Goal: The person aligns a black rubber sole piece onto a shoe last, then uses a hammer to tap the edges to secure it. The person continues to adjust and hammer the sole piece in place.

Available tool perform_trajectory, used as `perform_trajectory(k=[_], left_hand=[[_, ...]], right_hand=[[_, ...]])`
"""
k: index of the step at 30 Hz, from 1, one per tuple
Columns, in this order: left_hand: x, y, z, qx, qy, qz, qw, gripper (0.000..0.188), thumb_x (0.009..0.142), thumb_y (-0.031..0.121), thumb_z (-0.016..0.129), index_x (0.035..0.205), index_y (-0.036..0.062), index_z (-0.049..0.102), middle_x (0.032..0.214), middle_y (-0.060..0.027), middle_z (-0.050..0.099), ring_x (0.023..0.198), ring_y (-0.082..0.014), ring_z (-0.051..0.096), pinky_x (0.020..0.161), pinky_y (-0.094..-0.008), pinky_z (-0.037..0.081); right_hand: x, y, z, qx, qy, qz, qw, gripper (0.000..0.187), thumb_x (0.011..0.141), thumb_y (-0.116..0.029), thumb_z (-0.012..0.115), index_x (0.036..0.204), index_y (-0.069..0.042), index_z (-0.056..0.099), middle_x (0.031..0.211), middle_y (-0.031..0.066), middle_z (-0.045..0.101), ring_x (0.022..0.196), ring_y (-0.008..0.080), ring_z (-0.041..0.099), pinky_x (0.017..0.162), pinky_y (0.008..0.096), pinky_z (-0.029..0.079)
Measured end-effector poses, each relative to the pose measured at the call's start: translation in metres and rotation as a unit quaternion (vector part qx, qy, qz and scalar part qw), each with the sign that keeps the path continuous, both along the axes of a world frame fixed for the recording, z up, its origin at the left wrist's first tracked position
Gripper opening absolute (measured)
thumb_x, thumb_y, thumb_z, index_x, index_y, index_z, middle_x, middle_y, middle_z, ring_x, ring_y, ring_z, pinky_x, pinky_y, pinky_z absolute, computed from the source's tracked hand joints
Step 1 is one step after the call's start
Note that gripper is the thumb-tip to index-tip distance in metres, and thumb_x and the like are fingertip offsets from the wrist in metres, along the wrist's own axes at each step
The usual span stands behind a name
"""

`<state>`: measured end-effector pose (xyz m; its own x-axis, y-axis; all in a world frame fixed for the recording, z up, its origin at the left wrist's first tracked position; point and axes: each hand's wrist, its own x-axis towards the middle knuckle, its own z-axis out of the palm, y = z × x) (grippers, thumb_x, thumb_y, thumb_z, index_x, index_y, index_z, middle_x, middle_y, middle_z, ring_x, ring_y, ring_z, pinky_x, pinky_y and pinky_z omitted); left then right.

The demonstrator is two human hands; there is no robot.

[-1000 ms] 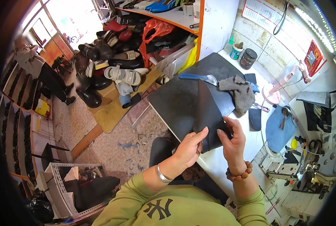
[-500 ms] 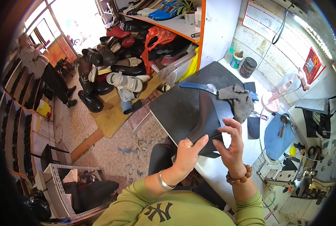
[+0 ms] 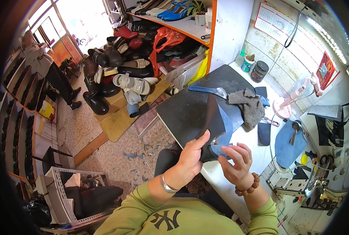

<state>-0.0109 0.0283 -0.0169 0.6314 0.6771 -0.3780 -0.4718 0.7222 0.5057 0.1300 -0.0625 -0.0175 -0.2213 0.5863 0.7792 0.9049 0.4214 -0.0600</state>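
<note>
A sheet of black leather [image 3: 208, 121] with a blue underside stands bent over the near edge of the black work mat [image 3: 178, 109]. My left hand [image 3: 189, 152] grips its near part, with the thumb pressed on top. My right hand [image 3: 238, 164] has its fingers curled at the turned-back blue flap [image 3: 217, 150], pinching the edge. Beyond the leather, a knife with a blue handle [image 3: 206, 90] lies on the mat. Beside it rests a crumpled grey cloth [image 3: 248, 107].
Shoes [image 3: 115, 66] are piled at the far left beside a shelf [image 3: 194, 30]. A blue leather piece [image 3: 290, 143] and scissors [image 3: 326, 160] lie at the right, near a machine [image 3: 341, 174]. A dark jar [image 3: 259, 71] stands at the back. A person [image 3: 45, 64] stands far left.
The leather's near corner has been folded back, showing its blue underside. My right fingers have come down from a spread pose and curled onto the flap. My left hand has shifted slightly left.
</note>
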Motion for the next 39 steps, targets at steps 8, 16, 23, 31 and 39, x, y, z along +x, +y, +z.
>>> perform_trajectory(k=[8,16,23,31,39], left_hand=[[0.001,0.008,-0.001,0.028,0.055,0.022,0.998,0.039,0.091,0.042,0.064,0.097,0.0034,0.065,0.085,-0.0072,0.067,0.073,-0.0133,0.058,0.070,-0.0275,0.049],[0.000,0.008,0.003,0.020,0.079,0.021,0.996,0.042,0.091,0.046,0.062,0.100,0.0048,0.064,0.086,-0.0068,0.067,0.073,-0.0138,0.058,0.069,-0.0292,0.050],[-0.002,0.011,0.005,0.027,0.063,0.010,0.998,0.046,0.093,0.048,0.058,0.106,0.0032,0.061,0.091,-0.0091,0.067,0.076,-0.0162,0.061,0.071,-0.0324,0.053],[-0.007,0.019,0.007,0.005,0.043,-0.009,0.999,0.045,0.098,0.045,0.051,0.114,0.0039,0.058,0.094,-0.0108,0.067,0.079,-0.0191,0.064,0.071,-0.0338,0.054],[-0.010,0.027,0.003,0.026,-0.042,-0.049,0.998,0.043,0.101,0.038,0.047,0.117,-0.0008,0.056,0.101,-0.0140,0.067,0.086,-0.0209,0.066,0.079,-0.0338,0.055]], right_hand=[[-0.007,-0.015,0.003,-0.043,0.050,0.021,0.998,0.009,0.076,-0.003,0.063,0.080,-0.010,0.059,0.102,0.0045,0.068,0.089,0.0194,0.064,0.096,0.0420,0.045],[-0.009,-0.016,0.002,-0.033,0.139,0.071,0.987,0.017,0.076,0.004,0.064,0.087,-0.007,0.057,0.096,0.0072,0.069,0.080,0.0237,0.064,0.087,0.0416,0.050],[-0.006,-0.012,0.003,-0.073,0.340,0.077,0.934,0.026,0.076,0.014,0.064,0.093,-0.003,0.053,0.089,0.0127,0.067,0.076,0.0243,0.061,0.070,0.0318,0.049],[-0.008,-0.011,0.001,-0.087,0.454,0.092,0.882,0.023,0.082,0.016,0.059,0.096,-0.001,0.052,0.094,0.0118,0.064,0.082,0.0174,0.059,0.073,0.0268,0.047],[-0.002,0.001,0.005,-0.108,0.678,0.095,0.721,0.013,0.090,0.005,0.058,0.100,-0.002,0.053,0.095,0.0055,0.060,0.086,0.0100,0.056,0.079,0.0228,0.047]])
